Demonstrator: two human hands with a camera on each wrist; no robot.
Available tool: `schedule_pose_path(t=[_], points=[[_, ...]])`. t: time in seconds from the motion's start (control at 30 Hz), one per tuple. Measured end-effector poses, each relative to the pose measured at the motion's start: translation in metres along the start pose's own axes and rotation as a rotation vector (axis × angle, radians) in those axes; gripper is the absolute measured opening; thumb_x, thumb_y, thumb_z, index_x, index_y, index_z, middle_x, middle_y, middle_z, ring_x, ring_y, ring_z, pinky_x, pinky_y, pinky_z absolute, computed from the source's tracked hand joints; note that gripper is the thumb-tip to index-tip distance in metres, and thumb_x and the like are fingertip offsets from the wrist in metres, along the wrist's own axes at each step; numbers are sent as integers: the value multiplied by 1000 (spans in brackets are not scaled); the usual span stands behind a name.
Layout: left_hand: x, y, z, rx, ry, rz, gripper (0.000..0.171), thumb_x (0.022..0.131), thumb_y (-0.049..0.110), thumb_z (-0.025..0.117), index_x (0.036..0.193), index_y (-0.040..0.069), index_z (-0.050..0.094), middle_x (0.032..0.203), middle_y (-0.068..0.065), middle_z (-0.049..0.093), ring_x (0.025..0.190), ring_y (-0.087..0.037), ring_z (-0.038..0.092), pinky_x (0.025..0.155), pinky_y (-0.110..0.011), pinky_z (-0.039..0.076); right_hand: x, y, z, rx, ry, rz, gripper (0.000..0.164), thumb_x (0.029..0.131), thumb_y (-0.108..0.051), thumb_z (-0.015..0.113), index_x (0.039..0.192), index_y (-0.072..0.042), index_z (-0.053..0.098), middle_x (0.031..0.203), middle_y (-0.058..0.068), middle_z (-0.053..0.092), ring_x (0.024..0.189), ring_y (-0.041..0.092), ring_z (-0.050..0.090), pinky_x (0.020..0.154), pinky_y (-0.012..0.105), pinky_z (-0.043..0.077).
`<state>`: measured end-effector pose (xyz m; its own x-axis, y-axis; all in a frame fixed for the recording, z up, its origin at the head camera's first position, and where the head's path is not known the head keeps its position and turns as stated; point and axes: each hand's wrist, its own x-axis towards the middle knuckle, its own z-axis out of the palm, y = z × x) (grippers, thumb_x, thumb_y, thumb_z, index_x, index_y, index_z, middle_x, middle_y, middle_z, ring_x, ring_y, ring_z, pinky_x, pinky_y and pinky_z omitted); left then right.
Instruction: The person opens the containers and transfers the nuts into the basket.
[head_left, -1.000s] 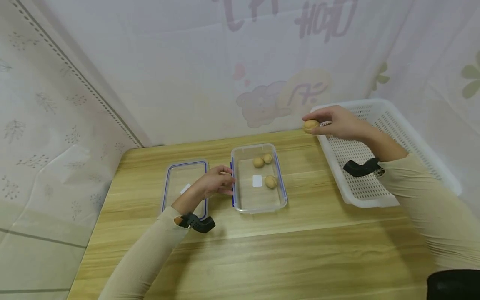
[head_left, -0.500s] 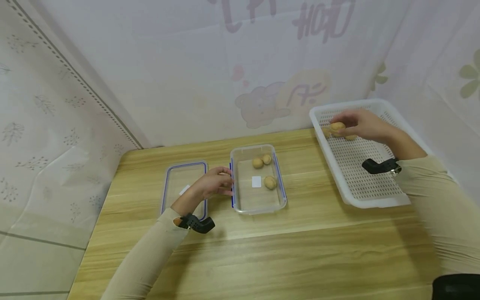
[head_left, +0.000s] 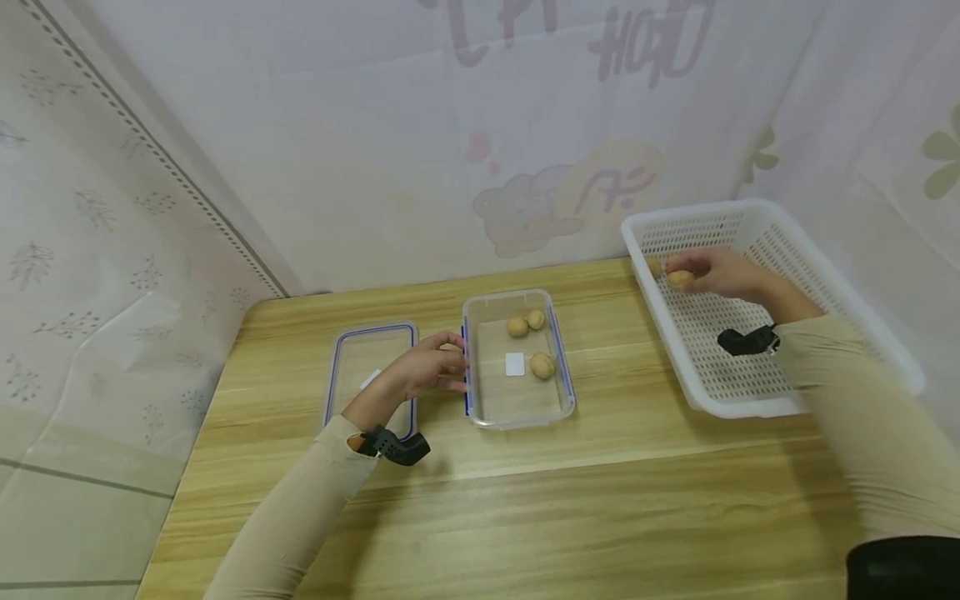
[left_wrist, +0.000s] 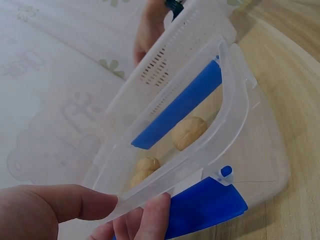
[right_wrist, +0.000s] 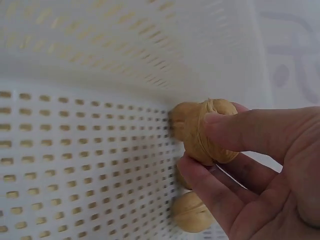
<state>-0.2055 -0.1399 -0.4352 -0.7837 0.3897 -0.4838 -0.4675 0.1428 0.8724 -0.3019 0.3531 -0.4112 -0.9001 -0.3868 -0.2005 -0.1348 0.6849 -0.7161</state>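
While our right hand (head_left: 723, 273) pinches a walnut (right_wrist: 197, 142) inside the white perforated basket (head_left: 750, 408), near its far left corner and other walnuts (right_wrist: 192, 214), our left hand (head_left: 429, 368) grips the left rim of a clear, blue-latched container (head_left: 495, 396) holding three walnuts (head_left: 542, 365). Its blue-sealed lid (head_left: 363, 354) lies nearer the table's (head_left: 525, 517) left edge.

Wood-grain table (head_left: 525, 525) before a pale backdrop (head_left: 337, 150) with bear (head_left: 519, 218) and green flowers (head_left: 939, 146)
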Motion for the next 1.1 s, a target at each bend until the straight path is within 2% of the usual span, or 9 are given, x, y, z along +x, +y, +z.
schedule_pose_path(t=[0.07,0.13,0.23,0.33,0.4,0.67,0.83,0.93,1.1], points=[[0,0,0,3,-2,-3,36,100,-3,52,133,-5,37,100,-11,51,85,-18,56,81,-34,65,3,4,3,12,-15,-2,42,94,5,66,134,11,54,147,35,43,137,53,38,114,64,38],[0,0,0,3,-4,-3,37,100,-3,52,133,-5,37,101,-11,51,85,-18,56,81,-34,65,5,6,7,-3,-20,-7,40,93,5,67,131,11,56,145,36,44,134,54,40,112,66,40],[0,0,0,-3,-3,-4,36,100,-3,52,133,-5,37,101,-11,51,85,-17,57,81,-34,65,8,6,14,-59,-16,-4,37,91,2,71,126,9,61,132,31,51,117,45,49,97,51,50],[0,1,0,-11,-3,-3,37,100,-4,52,133,-5,37,100,-11,52,85,-17,58,81,-34,65,10,7,19,-126,-5,3,36,90,-2,73,124,7,63,117,24,53,100,34,46,80,39,44],[1,1,0,-13,-5,-2,37,100,-4,52,133,-5,37,100,-11,52,85,-18,58,81,-34,65,11,9,22,-168,9,-1,37,89,-3,73,124,6,64,112,22,55,96,32,47,76,36,43],[1,0,-1,-7,-7,-5,38,100,-4,51,134,-5,36,101,-12,52,86,-18,59,82,-34,65,15,14,28,-197,43,-89,35,85,0,71,118,8,65,111,27,61,94,35,52,76,40,47],[1,0,0,-8,-5,-10,38,100,-4,51,135,-6,36,101,-12,52,86,-18,59,81,-33,65,18,15,30,-225,33,-70,39,87,-3,70,124,9,62,115,29,63,100,40,56,85,52,50],[1,0,0,-12,-5,-11,39,100,-4,51,135,-6,35,99,-11,51,85,-18,57,79,-32,65,19,13,30,-233,23,-68,41,90,-3,69,127,11,59,118,31,62,102,41,57,89,56,51],[1,0,2,-23,8,-3,39,98,-5,52,134,-6,36,97,-10,51,82,-16,57,77,-31,65,22,12,32,-240,30,-63,41,93,-5,68,129,11,58,116,29,63,97,36,55,84,50,51]])
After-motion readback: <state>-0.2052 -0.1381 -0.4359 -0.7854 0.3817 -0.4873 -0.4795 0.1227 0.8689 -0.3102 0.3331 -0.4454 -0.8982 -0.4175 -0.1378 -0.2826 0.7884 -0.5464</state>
